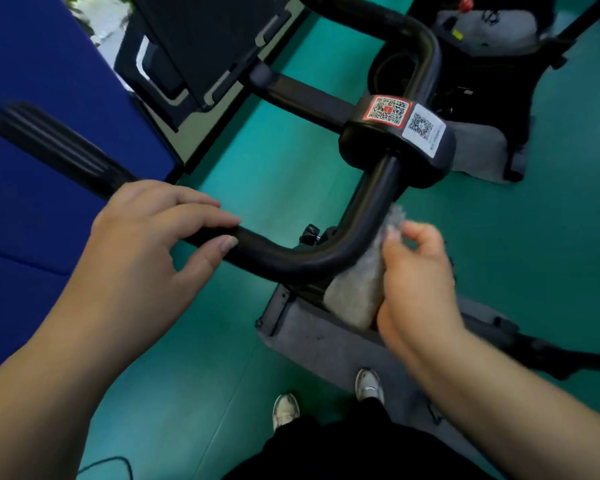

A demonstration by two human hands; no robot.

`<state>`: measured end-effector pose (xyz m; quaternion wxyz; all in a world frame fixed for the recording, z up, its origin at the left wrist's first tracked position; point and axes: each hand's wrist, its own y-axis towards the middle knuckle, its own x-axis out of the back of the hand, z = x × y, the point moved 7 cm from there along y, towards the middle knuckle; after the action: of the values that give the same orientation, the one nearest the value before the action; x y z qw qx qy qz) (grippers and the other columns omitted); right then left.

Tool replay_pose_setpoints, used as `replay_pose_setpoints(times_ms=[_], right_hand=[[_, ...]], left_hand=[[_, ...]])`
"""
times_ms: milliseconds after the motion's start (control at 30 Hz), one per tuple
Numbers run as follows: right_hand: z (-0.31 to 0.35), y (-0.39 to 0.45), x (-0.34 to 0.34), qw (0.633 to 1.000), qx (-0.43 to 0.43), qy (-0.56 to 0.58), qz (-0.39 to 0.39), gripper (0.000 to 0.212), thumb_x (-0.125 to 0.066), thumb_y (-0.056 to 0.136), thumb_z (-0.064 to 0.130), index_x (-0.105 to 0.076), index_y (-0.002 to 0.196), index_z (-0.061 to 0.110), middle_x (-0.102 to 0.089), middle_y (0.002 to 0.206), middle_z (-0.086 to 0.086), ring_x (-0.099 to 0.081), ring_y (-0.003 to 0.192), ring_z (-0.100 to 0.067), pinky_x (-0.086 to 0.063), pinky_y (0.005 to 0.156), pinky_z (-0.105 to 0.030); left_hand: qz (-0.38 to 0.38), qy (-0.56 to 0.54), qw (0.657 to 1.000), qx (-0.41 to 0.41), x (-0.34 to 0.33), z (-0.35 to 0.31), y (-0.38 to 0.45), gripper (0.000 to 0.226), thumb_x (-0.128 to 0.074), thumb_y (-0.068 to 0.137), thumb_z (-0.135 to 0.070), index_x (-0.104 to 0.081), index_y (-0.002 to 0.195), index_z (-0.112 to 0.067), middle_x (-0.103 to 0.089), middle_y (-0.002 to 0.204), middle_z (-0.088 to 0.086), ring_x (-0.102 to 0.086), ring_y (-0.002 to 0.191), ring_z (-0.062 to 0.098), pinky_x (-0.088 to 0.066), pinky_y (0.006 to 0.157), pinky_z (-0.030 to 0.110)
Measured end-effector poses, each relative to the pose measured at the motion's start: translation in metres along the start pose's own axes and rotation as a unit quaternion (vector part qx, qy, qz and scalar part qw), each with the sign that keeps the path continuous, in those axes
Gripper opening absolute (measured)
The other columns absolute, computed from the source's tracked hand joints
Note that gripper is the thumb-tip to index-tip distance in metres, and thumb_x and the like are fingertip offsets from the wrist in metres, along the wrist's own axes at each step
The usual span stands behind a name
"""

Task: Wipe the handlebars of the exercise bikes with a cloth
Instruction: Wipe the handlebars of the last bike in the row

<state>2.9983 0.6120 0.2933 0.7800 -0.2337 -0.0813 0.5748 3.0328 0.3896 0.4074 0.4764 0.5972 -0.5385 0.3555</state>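
Left hand (153, 244) wraps the black matte handlebar (291, 258) on its near straight section, thumb beneath, fingers over the top. Right hand (416, 275) grips a fuzzy grey cloth (357, 289), pressed against the tube's curved bend below the QR-stickered clamp (399, 143). Teal floor (257, 188) underneath.

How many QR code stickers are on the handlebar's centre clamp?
2. A red-bordered QR sticker sits on the top of the centre clamp, towards the far side; a white QR sticker sits beside it on the right. Others may be hidden underneath.
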Motion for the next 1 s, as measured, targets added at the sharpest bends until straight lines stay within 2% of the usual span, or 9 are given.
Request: replay_pose_setpoints(times_ms=[133,333,467,633,733,833,900,967,1000], right_hand=[[0.006,-0.003,0.0,0.997,0.037,-0.031,-0.056,0.013,-0.05,0.098,0.022,-0.05,0.088,0.03,-0.064,0.1,-0.01,-0.064,0.096,-0.028,-0.051,0.091,-0.052],[-0.03,-0.057,-0.01,0.998,0.019,-0.022,-0.053,0.01,-0.051,0.097,0.019,-0.052,0.087,0.023,-0.064,0.082,-0.001,-0.061,0.078,-0.015,-0.051,0.081,-0.042],[-0.011,-0.039,-0.008,0.993,0.017,0.069,-0.093,0.008,-0.047,0.099,0.016,-0.052,0.095,0.021,-0.066,0.09,-0.004,-0.065,0.078,-0.015,-0.055,0.083,-0.041],[-0.04,-0.067,-0.03,0.994,-0.044,0.066,-0.081,0.007,-0.047,0.099,0.017,-0.051,0.093,0.02,-0.066,0.096,-0.011,-0.065,0.089,-0.023,-0.053,0.088,-0.043],[-0.056,-0.086,-0.054,0.992,-0.097,0.071,-0.023,0.007,-0.047,0.099,0.015,-0.05,0.093,0.016,-0.063,0.086,-0.01,-0.06,0.076,-0.02,-0.053,0.069,-0.032],[-0.047,-0.08,-0.051,0.98,-0.107,0.16,-0.057,0.014,-0.046,0.099,0.006,-0.05,0.09,0.016,-0.059,0.076,-0.004,-0.056,0.061,-0.013,-0.05,0.049,-0.018],[-0.035,-0.071,-0.038,0.969,-0.09,0.213,-0.089,0.012,-0.046,0.098,0.005,-0.054,0.099,0.014,-0.062,0.083,-0.005,-0.061,0.066,-0.012,-0.055,0.058,-0.021],[-0.03,-0.069,-0.034,0.97,-0.096,0.21,-0.081,0.017,-0.045,0.099,0.006,-0.055,0.112,0.009,-0.063,0.089,-0.007,-0.062,0.072,-0.016,-0.057,0.075,-0.035],[-0.031,-0.072,-0.037,0.971,-0.111,0.2,-0.067,0.016,-0.044,0.099,0.006,-0.056,0.11,0.007,-0.062,0.085,-0.008,-0.062,0.07,-0.018,-0.056,0.076,-0.039]], left_hand=[[0.004,-0.013,0.998,-0.056,-0.004,0.008,0.003,0.028,-0.056,0.086,-0.042,-0.071,0.104,-0.027,-0.065,0.106,-0.008,-0.053,0.106,0.02,-0.033,0.097,0.033],[0.005,-0.02,0.992,-0.121,-0.007,0.015,0.007,0.032,-0.052,0.088,-0.041,-0.07,0.109,-0.025,-0.065,0.107,-0.005,-0.055,0.103,0.024,-0.035,0.096,0.038],[0.013,-0.025,0.987,-0.158,-0.006,0.019,0.007,0.036,-0.051,0.087,-0.04,-0.068,0.115,-0.026,-0.063,0.11,-0.005,-0.052,0.104,0.023,-0.035,0.095,0.038],[0.021,-0.015,0.982,-0.186,-0.005,0.027,0.004,0.039,-0.056,0.085,-0.039,-0.066,0.12,-0.025,-0.063,0.115,-0.002,-0.052,0.108,0.025,-0.032,0.099,0.033],[0.005,-0.003,0.982,-0.189,0.001,0.033,0.004,0.033,-0.061,0.09,-0.035,-0.066,0.12,-0.024,-0.062,0.117,0.0,-0.051,0.111,0.027,-0.033,0.1,0.039],[0.006,0.003,0.982,-0.191,0.005,0.04,0.005,0.038,-0.062,0.085,-0.034,-0.065,0.121,-0.023,-0.062,0.118,0.0,-0.051,0.112,0.028,-0.035,0.101,0.043],[0.016,0.003,0.981,-0.193,0.005,0.041,0.003,0.041,-0.061,0.082,-0.035,-0.065,0.122,-0.023,-0.061,0.119,-0.001,-0.051,0.112,0.028,-0.035,0.101,0.045],[0.012,0.0,0.981,-0.194,0.004,0.04,0.002,0.041,-0.063,0.083,-0.032,-0.065,0.122,-0.022,-0.061,0.119,0.0,-0.051,0.112,0.028,-0.034,0.101,0.044],[0.007,-0.001,0.981,-0.192,0.004,0.04,0.002,0.04,-0.065,0.083,-0.029,-0.065,0.121,-0.022,-0.062,0.118,0.0,-0.051,0.112,0.028,-0.033,0.102,0.042]])
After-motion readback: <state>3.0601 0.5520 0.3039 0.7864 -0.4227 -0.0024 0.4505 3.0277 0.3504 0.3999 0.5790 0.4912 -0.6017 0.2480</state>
